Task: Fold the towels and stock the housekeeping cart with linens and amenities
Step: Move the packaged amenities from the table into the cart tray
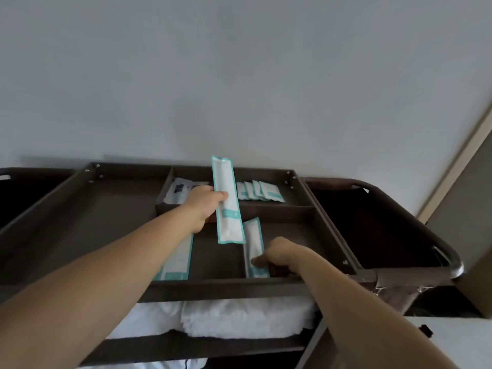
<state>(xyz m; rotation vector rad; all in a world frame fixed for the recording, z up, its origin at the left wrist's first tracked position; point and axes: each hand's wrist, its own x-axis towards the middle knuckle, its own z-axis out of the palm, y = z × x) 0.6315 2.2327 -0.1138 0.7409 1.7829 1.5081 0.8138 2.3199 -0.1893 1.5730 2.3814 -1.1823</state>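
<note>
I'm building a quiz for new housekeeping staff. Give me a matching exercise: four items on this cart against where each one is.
Things
1. upright packet
2. small sachets
3. folded towels
4. leaning packet

Places
A. shelf under the tray
B. right hand, front compartment
C. left hand, above the tray
D. back compartment, in a row

Pairs: 1-C, 2-D, 3-A, 4-B
</note>
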